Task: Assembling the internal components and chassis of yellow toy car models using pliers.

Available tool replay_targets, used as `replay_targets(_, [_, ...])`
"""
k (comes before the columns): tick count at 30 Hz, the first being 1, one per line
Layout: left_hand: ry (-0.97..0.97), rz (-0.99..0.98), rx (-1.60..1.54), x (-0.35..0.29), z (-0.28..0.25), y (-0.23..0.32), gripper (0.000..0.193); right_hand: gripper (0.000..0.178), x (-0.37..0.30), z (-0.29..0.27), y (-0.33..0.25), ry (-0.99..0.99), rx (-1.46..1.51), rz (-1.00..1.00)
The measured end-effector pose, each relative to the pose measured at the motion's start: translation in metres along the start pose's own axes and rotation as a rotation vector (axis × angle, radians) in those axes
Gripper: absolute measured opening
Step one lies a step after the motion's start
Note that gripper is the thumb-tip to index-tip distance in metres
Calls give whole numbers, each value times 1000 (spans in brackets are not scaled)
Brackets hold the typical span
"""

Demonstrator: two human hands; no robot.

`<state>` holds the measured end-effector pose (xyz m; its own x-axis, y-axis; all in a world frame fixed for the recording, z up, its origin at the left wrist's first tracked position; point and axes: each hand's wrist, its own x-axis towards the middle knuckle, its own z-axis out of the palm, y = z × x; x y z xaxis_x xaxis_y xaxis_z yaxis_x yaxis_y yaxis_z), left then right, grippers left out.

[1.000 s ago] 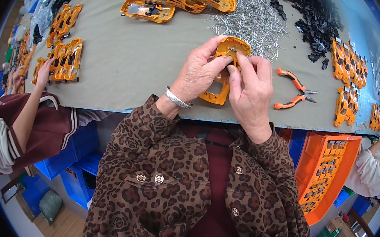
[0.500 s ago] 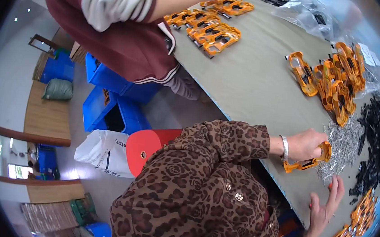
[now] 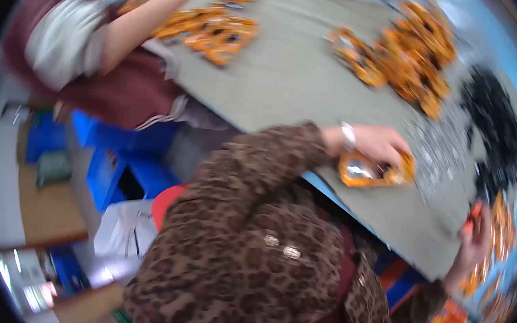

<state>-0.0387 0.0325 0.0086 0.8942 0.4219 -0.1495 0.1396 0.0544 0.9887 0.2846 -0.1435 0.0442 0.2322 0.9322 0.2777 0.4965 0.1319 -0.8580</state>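
Observation:
The picture is blurred by motion. My left hand (image 3: pixel 375 145) lies on the grey table (image 3: pixel 290 78) and grips an orange plastic frame part (image 3: pixel 373 170), with a silver bracelet at the wrist. My right hand (image 3: pixel 476 237) is at the far right near the table edge, closed around orange-handled pliers (image 3: pixel 470 217). A heap of small silver metal pins (image 3: pixel 438 146) lies just beyond the orange part. My leopard-print sleeves and jacket fill the lower middle.
A pile of orange frame parts (image 3: pixel 412 58) and a heap of black parts (image 3: pixel 495 124) sit further back. Another person in a maroon and white top (image 3: pixel 94 67) reaches over more orange parts (image 3: pixel 212 28). Blue crates (image 3: pixel 117 161) and a red stool (image 3: pixel 166 202) stand below.
The view has swung left and down from the table. My two hands came apart: the left keeps the orange part, the right moved out to the table edge and took the pliers.

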Motion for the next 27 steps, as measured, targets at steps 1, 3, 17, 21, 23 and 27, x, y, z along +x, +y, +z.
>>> replay_targets(1, [-37, -87, -33, 1, -1, 8, 32, 59, 7, -13, -4, 44, 302, 61])
replay_targets(3, [-14, -120, 74, 0, -4, 14, 30, 65, 35, -2, -15, 170, 1001, -76])
replay_targets(17, [-52, -247, -154, -5, 1, 19, 20, 62, 77, 142, -80, -178, 1647, -7])
replay_targets(21, [-63, -279, -170, -5, 3, 27, 19, 60, 87, 143, -60, -348, 1617, -86])
replay_targets(23, [-45, -282, -148, -6, 2, 28, 22, 57, 96, 141, -60, -580, 1565, -224])
replay_targets(27, [2, -280, -91, -6, 2, 23, 28, 53, 77, 148, -65, -226, 1362, -202])
